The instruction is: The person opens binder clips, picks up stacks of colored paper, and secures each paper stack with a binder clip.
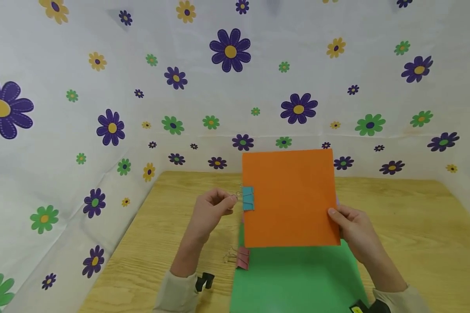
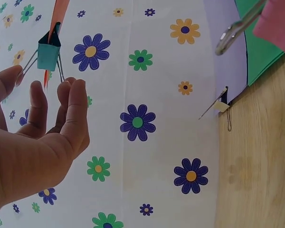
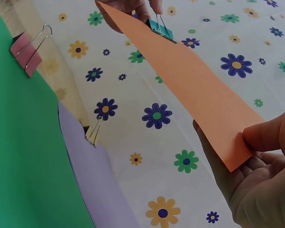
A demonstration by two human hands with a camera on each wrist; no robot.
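Note:
An orange paper sheet [image 1: 290, 198] is held upright above the table. A teal binder clip [image 1: 248, 198] sits on its left edge. My left hand [image 1: 229, 202] pinches the clip's wire handles; in the left wrist view the thumb and fingers [image 2: 69, 92] press on the wires below the teal clip [image 2: 49, 52]. My right hand [image 1: 337, 217] pinches the sheet's lower right edge, thumb on top of the orange sheet [image 3: 194, 90]. Below lies a green sheet [image 1: 297, 278] with a pink binder clip [image 1: 242, 258] on its left edge.
A lilac sheet [image 3: 95, 185] lies under the green one, with a small wire-handled clip [image 3: 92, 133] on its edge. The wooden table [image 1: 407, 226] is walled on three sides by flowered cloth [image 1: 231, 87].

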